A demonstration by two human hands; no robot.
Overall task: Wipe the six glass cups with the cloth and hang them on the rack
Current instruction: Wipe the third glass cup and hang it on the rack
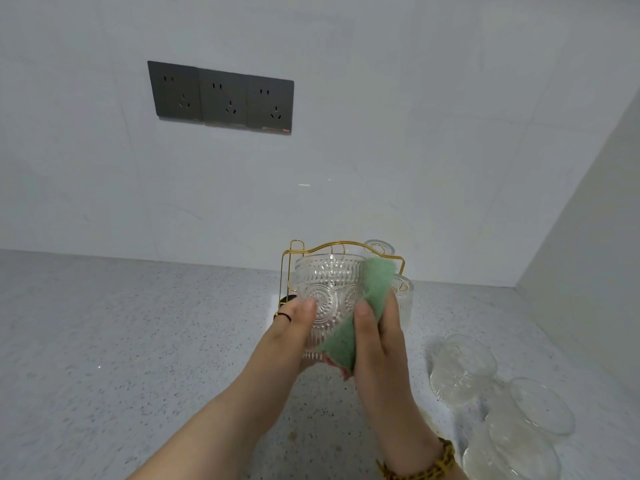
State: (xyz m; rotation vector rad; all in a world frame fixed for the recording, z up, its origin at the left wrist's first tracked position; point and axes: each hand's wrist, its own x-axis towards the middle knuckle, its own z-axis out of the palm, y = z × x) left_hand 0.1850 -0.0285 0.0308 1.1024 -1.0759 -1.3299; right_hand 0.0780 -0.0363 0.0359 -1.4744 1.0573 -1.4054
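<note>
While the left hand (294, 323) grips the glass cup (325, 296), the right hand (377, 337) pinches the cloth (374, 289).
Cup, lower centre: probably stiff, slick, fragile; hold by ribbed wall.

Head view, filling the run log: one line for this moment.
wiping | left hand holds glass cup | right hand holds cloth against it | rack: two cups hung | more cups on counter

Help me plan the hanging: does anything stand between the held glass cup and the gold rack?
Nothing visible does. The patterned clear glass cup sits directly before the gold wire rack; two hung glass cups occupy its right side.
</note>
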